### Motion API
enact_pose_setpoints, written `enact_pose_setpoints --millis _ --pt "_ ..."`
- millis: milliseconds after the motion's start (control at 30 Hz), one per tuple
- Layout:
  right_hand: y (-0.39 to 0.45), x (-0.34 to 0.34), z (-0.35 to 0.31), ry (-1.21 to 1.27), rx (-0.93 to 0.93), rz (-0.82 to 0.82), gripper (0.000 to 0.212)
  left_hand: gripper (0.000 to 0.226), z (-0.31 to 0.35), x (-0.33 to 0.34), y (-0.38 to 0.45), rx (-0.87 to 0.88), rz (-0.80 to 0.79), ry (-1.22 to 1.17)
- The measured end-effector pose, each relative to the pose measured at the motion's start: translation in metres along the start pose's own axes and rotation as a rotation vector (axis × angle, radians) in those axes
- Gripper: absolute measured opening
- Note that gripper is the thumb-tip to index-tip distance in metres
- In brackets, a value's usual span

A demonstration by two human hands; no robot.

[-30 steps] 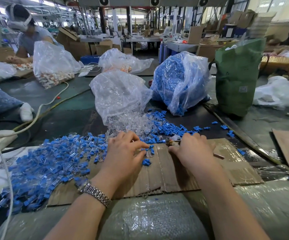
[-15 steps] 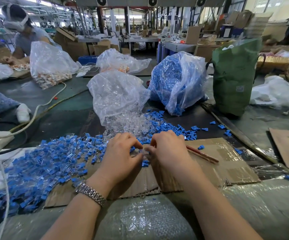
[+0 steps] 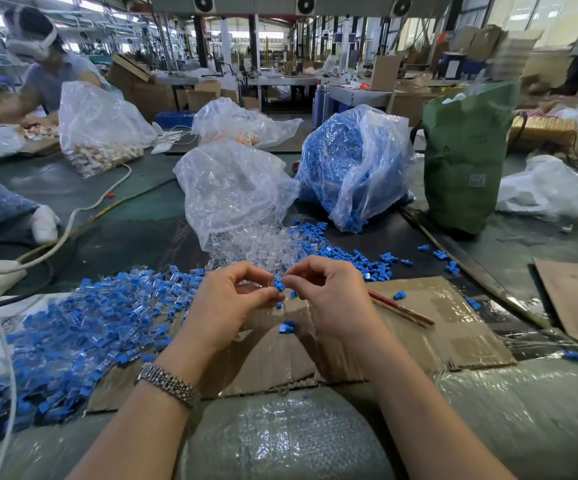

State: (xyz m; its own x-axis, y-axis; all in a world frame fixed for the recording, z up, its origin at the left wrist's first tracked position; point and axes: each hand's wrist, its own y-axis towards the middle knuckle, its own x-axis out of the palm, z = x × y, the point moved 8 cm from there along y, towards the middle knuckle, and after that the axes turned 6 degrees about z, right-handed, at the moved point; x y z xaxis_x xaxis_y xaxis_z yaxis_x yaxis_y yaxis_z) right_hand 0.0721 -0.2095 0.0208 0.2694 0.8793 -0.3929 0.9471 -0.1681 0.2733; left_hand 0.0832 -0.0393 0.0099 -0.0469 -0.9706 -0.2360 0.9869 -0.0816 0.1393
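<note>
The 2 hands meet fingertip to fingertip just above the cardboard sheet (image 3: 436, 327) on the worktop. The right hand (image 3: 329, 299) has its fingers curled and pinches a small blue cap (image 3: 278, 285), a ribbed, matte plastic piece of bright blue. The left hand (image 3: 232, 303), with a metal watch (image 3: 169, 384) on its wrist, is curled too and pinches a clear connector (image 3: 263, 286), glassy and hard to make out, right against the cap. Below them 1 loose blue cap (image 3: 286, 327) lies on the cardboard. A heap of joined blue-and-clear pieces (image 3: 90, 323) spreads to the left. Behind the hands, a clear bag (image 3: 232, 188) spills transparent connectors, and beside it a second bag (image 3: 349, 161) holds blue caps. 2 reddish sticks (image 3: 398, 308) lie just right of the right hand.
</note>
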Motion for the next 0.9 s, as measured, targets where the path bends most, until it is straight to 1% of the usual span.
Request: enact_pose_setpoints --millis 67,133,200,300,467,533,633,700,833,900 --pt "0.000 0.002 -0.002 0.101 -0.003 -0.034 0.007 0.028 -0.002 0.003 -0.001 -0.028 -0.031 -0.064" --pt "-0.001 0.004 -0.006 0.120 -0.034 -0.067 0.012 0.034 -0.002 0.004 -0.001 -0.043 -0.043 -0.120" --pt "-0.003 0.005 -0.009 0.103 -0.066 -0.091 0.015 0.036 0.000 0.003 -0.001 -0.027 -0.042 -0.102" --pt "-0.006 0.007 -0.013 0.073 -0.100 -0.142 0.016 0.034 0.002 0.001 -0.002 0.007 -0.036 -0.020" --pt "-0.009 0.007 -0.017 0.045 -0.133 -0.129 0.019 0.032 0.002 0.005 -0.004 -0.004 -0.066 -0.048" --pt "-0.009 0.006 -0.019 0.043 -0.152 -0.113 0.019 0.031 0.000 0.006 -0.004 -0.019 -0.075 -0.095" --pt "-0.008 0.001 -0.021 0.061 -0.187 -0.073 0.018 0.021 -0.003 0.007 -0.004 -0.090 -0.130 -0.276" --pt "-0.008 -0.001 -0.021 0.066 -0.198 -0.055 0.018 0.019 -0.003 0.008 -0.005 -0.127 -0.168 -0.377" --pt "-0.010 -0.001 -0.024 0.046 -0.229 -0.060 0.020 0.015 -0.002 0.008 -0.005 -0.138 -0.163 -0.384" --pt "-0.011 -0.001 -0.026 0.046 -0.245 -0.065 0.020 0.017 -0.001 0.009 -0.006 -0.156 -0.158 -0.430"
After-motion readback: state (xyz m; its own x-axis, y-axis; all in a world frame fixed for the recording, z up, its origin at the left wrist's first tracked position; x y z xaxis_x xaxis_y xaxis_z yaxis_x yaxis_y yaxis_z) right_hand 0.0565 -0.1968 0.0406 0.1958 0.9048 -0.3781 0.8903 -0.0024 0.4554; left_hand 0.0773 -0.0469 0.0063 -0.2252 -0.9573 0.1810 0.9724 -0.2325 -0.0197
